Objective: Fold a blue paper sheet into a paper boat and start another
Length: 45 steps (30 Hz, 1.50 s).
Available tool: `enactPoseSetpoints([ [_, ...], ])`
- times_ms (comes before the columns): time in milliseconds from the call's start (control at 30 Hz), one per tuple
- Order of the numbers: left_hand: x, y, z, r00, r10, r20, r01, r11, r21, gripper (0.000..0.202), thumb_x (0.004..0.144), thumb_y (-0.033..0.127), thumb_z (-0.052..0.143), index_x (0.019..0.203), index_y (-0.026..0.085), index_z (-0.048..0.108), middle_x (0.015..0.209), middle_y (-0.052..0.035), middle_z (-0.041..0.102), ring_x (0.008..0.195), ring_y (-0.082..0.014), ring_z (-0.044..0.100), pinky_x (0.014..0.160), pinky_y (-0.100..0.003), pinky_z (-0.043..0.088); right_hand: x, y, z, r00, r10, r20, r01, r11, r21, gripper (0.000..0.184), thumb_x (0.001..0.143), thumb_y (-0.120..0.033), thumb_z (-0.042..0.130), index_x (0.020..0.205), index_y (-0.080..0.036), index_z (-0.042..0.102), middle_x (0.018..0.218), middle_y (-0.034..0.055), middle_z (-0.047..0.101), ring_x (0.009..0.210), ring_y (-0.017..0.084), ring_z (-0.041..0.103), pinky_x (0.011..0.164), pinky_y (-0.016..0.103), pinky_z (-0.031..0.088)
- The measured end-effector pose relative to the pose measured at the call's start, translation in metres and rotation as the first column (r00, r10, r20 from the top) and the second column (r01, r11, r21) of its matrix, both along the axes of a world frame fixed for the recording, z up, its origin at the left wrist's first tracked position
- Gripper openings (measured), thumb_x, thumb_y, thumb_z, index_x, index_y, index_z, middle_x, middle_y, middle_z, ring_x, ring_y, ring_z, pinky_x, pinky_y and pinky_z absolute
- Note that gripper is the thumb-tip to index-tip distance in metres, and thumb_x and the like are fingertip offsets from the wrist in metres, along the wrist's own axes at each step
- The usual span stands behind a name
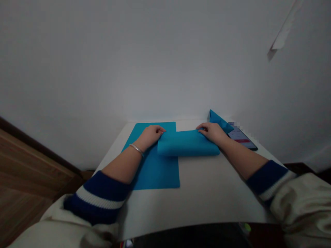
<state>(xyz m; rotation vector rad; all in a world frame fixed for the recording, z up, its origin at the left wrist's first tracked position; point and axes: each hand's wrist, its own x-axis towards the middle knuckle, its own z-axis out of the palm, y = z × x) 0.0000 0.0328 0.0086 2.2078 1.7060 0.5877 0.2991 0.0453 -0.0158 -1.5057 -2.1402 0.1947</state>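
- While both hands hold it, a doubled-over blue sheet (pixel 188 143) lies across the middle of a white table (pixel 207 186). Its near edge looks rounded and puffy, not pressed flat.
- The left hand (pixel 152 134), with a silver bracelet (pixel 136 149) at the wrist, curls its fingers over the sheet's far left corner and grasps it. The right hand (pixel 212 132) grips the far right corner the same way. Both thumbs are hidden.
- Risk: the two layers may not line up. If either hand drifts sideways, the corners could skew and any crease would run crooked.
- Risk: the soft bend could spring open if either grip loosens, since nothing else weighs it down.
- A second, flat blue sheet (pixel 155 168) lies under the left forearm and under the left end of the doubled sheet. Because that forearm rests on it, an arm movement could drag, wrinkle or shift it, and the doubled sheet on top could slide on it.
- Just beside the right hand lie a phone (pixel 241 137) with its screen lit and a small folded blue piece (pixel 218 120). A sweep of the right wrist could knock either towards the table's far right edge.
- Dim light makes the edges of blue on blue hard to judge.
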Motion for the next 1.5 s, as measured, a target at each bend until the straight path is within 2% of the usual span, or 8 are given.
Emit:
enactPoseSetpoints([
  [200,0.003,0.0,-0.005,0.995,-0.052,-0.088,0.06,0.995,0.086,0.023,0.084,0.014,0.051,0.094,0.017,0.072,0.099,-0.0082,0.071,0.093,-0.0223,0.064,0.085,-0.031,0.047,-0.002,-0.002,0.003,0.981,0.026,0.19,-0.041,0.996,0.079,0.019,0.085,-0.016,0.058,0.098,-0.018,0.072,0.102,0.0083,0.071,0.096,0.022,0.064,0.088,0.031,0.046],
  [433,-0.001,0.005,-0.015,0.979,-0.114,-0.166,0.148,0.968,0.204,0.03,0.087,0.012,0.046,0.104,0.019,0.069,0.098,-0.0083,0.064,0.093,-0.0213,0.06,0.087,-0.033,0.046,-0.001,0.002,-0.002,0.982,0.017,0.186,-0.039,0.992,0.118,0.024,0.087,-0.017,0.055,0.106,-0.019,0.07,0.106,0.0077,0.07,0.1,0.022,0.063,0.091,0.032,0.045],
  [733,0.0,0.007,-0.012,0.867,-0.205,-0.453,0.326,0.922,0.207,0.035,0.088,0.011,0.045,0.108,0.022,0.072,0.098,-0.0084,0.064,0.092,-0.0205,0.06,0.086,-0.03,0.045,-0.003,-0.002,0.005,0.949,0.044,0.312,-0.075,0.993,0.088,0.026,0.089,-0.017,0.052,0.104,-0.017,0.073,0.102,0.0114,0.066,0.094,0.021,0.063,0.088,0.03,0.045],
  [867,0.005,0.002,-0.003,0.808,-0.213,-0.55,0.355,0.92,0.166,0.029,0.09,0.024,0.049,0.11,0.021,0.07,0.103,-0.0083,0.064,0.095,-0.0221,0.06,0.085,-0.031,0.044,-0.002,0.0,0.005,0.941,0.056,0.333,-0.08,0.995,0.059,0.027,0.089,-0.017,0.052,0.105,-0.017,0.073,0.102,0.0112,0.066,0.094,0.021,0.062,0.088,0.029,0.046],
  [967,0.01,-0.008,0.005,0.783,-0.202,-0.588,0.348,0.926,0.146,0.039,0.089,0.047,0.051,0.112,0.02,0.068,0.106,-0.0097,0.064,0.094,-0.025,0.06,0.081,-0.034,0.044,-0.003,-0.001,0.007,0.937,0.059,0.345,-0.078,0.996,0.041,0.028,0.09,-0.02,0.05,0.106,-0.016,0.073,0.103,0.0116,0.066,0.096,0.021,0.062,0.09,0.03,0.045],
  [1133,0.017,-0.02,0.013,0.767,-0.153,-0.623,0.286,0.951,0.118,0.067,0.076,0.075,0.05,0.113,0.021,0.067,0.112,-0.0119,0.062,0.101,-0.031,0.057,0.084,-0.039,0.039,-0.005,-0.003,0.01,0.933,0.078,0.351,-0.088,0.996,0.012,0.045,0.084,-0.048,0.059,0.11,-0.013,0.071,0.107,0.014,0.065,0.097,0.025,0.062,0.091,0.034,0.046],
  [1300,0.019,-0.024,0.014,0.787,-0.15,-0.599,0.268,0.957,0.112,0.076,0.068,0.08,0.053,0.114,0.02,0.066,0.114,-0.0139,0.061,0.105,-0.0332,0.055,0.091,-0.042,0.034,-0.005,-0.004,0.011,0.898,0.108,0.427,-0.133,0.991,0.027,0.053,0.082,-0.056,0.058,0.111,-0.013,0.07,0.109,0.0152,0.065,0.1,0.029,0.06,0.09,0.038,0.047],
  [1500,0.02,-0.026,0.013,0.792,-0.155,-0.59,0.275,0.954,0.119,0.072,0.069,0.077,0.057,0.111,0.019,0.066,0.126,-0.0144,0.056,0.114,-0.0342,0.05,0.097,-0.043,0.031,-0.007,-0.009,0.014,0.886,0.114,0.448,-0.173,0.98,0.093,0.043,0.083,-0.052,0.058,0.106,-0.018,0.072,0.115,0.0115,0.066,0.106,0.031,0.056,0.093,0.043,0.044],
])
